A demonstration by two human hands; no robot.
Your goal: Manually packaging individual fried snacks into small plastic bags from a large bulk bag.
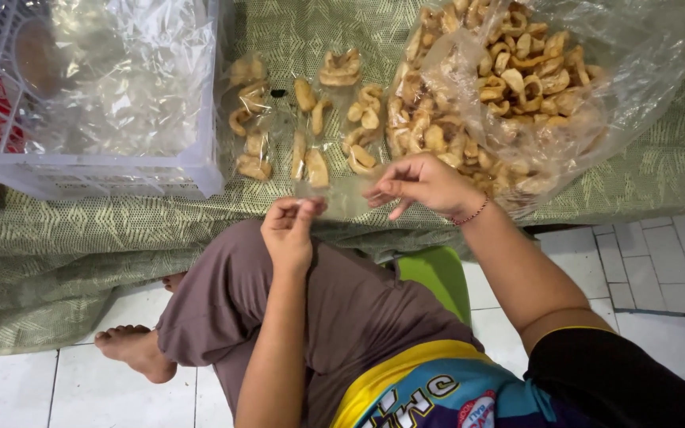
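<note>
My left hand and my right hand pinch the near edge of a small clear plastic bag that lies on the green patterned cloth. The bag holds several tan curled crackers. My left fingers are closed on its left corner, above my knee. My right thumb and fingers grip its right corner, with a red bracelet at that wrist. A second small bag of crackers lies just to the left.
A big clear bag full of the same crackers sits at the right. A white plastic crate lined with clear plastic stands at the left. White floor tiles and a green stool lie below.
</note>
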